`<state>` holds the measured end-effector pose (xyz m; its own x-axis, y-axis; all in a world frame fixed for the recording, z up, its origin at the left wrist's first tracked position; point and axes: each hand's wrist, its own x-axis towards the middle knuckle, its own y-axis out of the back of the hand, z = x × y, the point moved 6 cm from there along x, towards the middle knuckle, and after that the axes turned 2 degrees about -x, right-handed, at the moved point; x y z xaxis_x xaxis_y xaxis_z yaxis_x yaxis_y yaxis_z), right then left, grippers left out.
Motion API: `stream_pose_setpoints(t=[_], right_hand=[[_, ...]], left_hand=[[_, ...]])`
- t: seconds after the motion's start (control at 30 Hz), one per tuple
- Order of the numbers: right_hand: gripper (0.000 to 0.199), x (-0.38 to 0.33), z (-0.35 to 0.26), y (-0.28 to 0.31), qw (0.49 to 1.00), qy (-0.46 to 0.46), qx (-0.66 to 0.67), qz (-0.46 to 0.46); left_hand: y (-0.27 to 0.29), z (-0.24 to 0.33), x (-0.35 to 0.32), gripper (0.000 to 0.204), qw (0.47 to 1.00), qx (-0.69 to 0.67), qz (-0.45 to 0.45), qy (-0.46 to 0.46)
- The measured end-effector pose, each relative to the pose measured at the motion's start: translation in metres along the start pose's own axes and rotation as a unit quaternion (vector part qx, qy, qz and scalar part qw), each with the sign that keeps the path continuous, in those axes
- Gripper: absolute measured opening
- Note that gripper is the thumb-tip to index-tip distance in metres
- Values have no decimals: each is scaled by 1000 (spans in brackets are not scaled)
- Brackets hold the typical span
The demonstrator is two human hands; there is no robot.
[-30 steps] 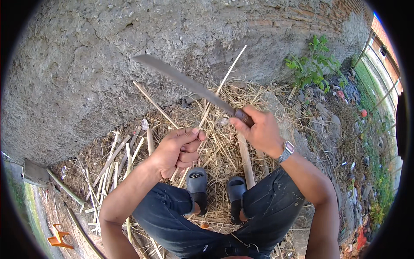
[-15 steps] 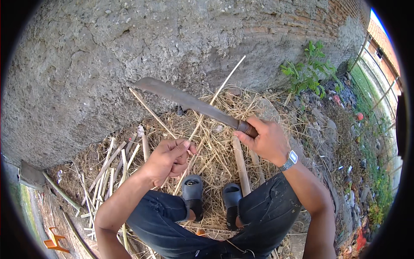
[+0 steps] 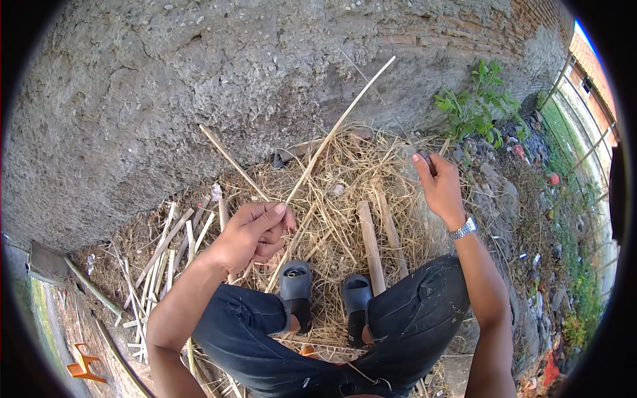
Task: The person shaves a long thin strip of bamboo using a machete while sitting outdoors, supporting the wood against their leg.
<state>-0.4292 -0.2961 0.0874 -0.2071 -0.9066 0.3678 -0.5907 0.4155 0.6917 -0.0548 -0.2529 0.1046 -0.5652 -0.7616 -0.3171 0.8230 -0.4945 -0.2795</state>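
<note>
My left hand [image 3: 255, 232] is closed on a thin pale wood strip [image 3: 342, 123], pinched between thumb and fingers. The strip slants up and right across the wall. My right hand [image 3: 441, 192] grips the dark handle of a machete [image 3: 426, 159], off to the right and apart from the strip. Its blade [image 3: 403, 129] is turned edge-on, so it shows only as a thin line rising up and left. A second pale stick [image 3: 229, 159] runs from near my left hand toward the wall; its lower end is hidden behind that hand.
Straw-like shavings [image 3: 338, 225] cover the ground around my sandals [image 3: 295, 282]. Two wooden stakes [image 3: 370, 245] lie by my right foot. Several cut strips [image 3: 159, 255] are piled at left. A rough wall [image 3: 166, 86] rises ahead; a leafy plant [image 3: 488, 99] grows at its foot.
My right hand has moved up and right with the machete, and the blade has swung from broadside over the strip to edge-on, away from it. The strip's far end is slightly higher.
</note>
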Motion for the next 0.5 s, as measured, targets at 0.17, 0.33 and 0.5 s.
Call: stream_pose_setpoints(t=[0.17,0.33,0.5], right_hand=[[55,3,13,-16,926,-174,327,-73],[37,5,-36,-19,876,-129,463,-45],[36,-3,-75,-23,865,-91,490,-52]], left_hand=[[-10,5,11,34,999,-12,-32,-17],[-27,-1,28,32,999,19,-41,-21],[-49,-12,43,33,994,72,-79,-37]])
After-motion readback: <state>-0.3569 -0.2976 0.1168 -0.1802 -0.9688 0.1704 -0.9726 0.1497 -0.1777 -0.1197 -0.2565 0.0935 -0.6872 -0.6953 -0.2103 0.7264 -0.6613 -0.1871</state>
